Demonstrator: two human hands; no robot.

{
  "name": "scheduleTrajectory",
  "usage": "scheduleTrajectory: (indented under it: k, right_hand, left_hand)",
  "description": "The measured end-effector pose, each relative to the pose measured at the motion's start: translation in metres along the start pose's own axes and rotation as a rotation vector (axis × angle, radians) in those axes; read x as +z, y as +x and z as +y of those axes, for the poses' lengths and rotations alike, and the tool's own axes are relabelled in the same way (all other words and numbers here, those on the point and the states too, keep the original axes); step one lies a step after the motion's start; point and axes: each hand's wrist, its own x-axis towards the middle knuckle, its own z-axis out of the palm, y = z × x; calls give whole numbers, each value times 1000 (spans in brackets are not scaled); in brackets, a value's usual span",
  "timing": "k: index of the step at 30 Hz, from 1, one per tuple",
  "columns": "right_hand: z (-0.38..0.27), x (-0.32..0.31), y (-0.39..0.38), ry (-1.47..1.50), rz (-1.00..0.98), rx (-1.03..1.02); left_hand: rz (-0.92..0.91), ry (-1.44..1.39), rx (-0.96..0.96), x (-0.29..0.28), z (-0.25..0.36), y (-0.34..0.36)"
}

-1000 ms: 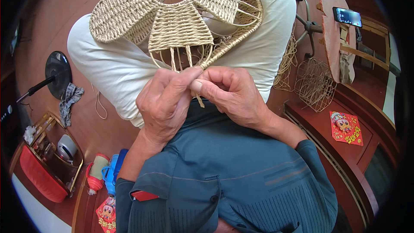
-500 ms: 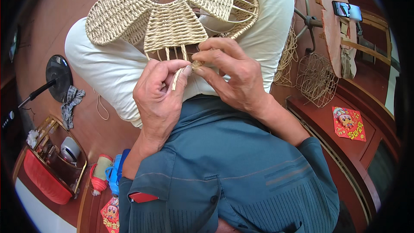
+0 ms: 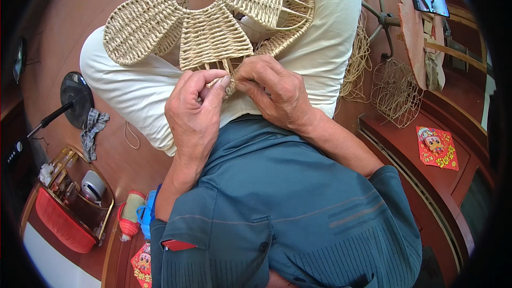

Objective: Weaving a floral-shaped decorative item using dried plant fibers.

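Note:
A flower-shaped woven straw piece (image 3: pixel 210 37) with a round hole in its middle rests across my lap. Below its nearest petal, bare ribs stick out toward me. My left hand (image 3: pixel 194 109) is closed, thumb and forefinger pinching a twisted straw cord (image 3: pixel 230 89) by those ribs. Right beside it, my right hand (image 3: pixel 277 90) is closed too, its fingertips pressed on the same cord where it meets a rib. The fingers hide much of the cord and the rib ends.
Loose cord bundles (image 3: pixel 354 69) and a tangled wire frame (image 3: pixel 397 93) lie on the floor at the right. A phone (image 3: pixel 430 4) sits on a pinkish board. At the left are a round black stand base (image 3: pixel 74 98), a grey rag (image 3: pixel 95 130) and a red-sided box (image 3: pixel 64 221).
The cord's end, which stuck out below my left thumb, now curls between both hands. My right fingers have drawn in closer together. The whole view has shifted slightly.

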Motion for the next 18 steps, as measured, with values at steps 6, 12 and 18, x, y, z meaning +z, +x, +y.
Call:
scheduleTrajectory:
  k: [6, 12, 18]
  right_hand:
    - [14, -6, 4, -36, -90, -113]
    - [22, -10, 3, 34, -161, -161]
    - [24, -8, 0, 37, -144, -175]
  left_hand:
    - [-3, -34, 4, -1, -2, 2]
    - [34, -123, -9, 1, -5, 1]
    - [13, -207, -37, -2, -8, -3]
